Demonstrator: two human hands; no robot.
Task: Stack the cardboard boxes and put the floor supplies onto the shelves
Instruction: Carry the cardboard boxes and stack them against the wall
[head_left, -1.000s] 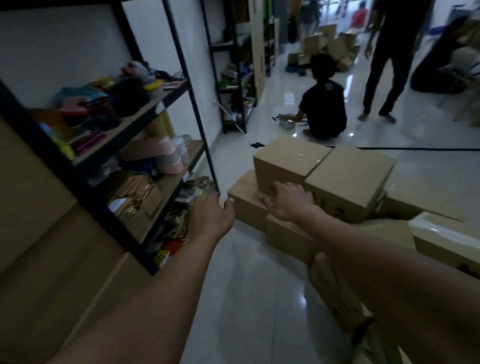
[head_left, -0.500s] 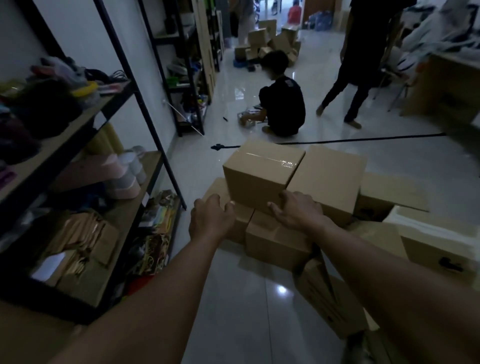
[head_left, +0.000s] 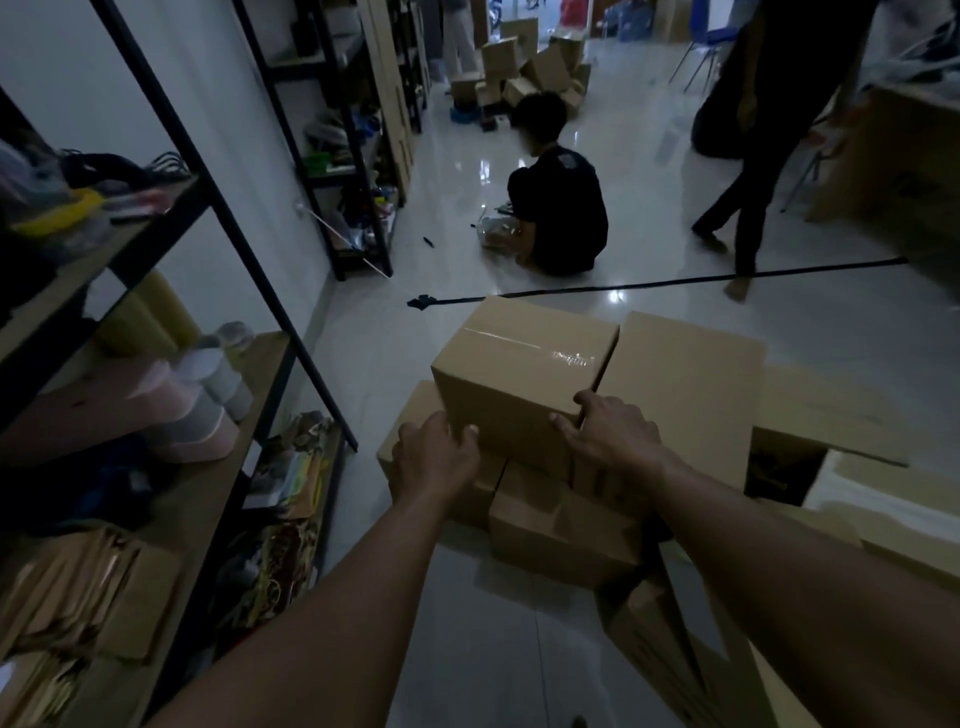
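Cardboard box (head_left: 519, 374) with tape on top sits on the lower boxes (head_left: 561, 535), right between both hands: left hand (head_left: 434, 462) curls its fingers (head_left: 467, 434) round the near left corner, right hand (head_left: 608, 436) holds the near right corner, both just as close.

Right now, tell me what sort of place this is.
Probably a storeroom or packing room: loaded black metal shelving on the left, a taped cardboard box among others stacked on the floor, and a heap of boxes at the far end.
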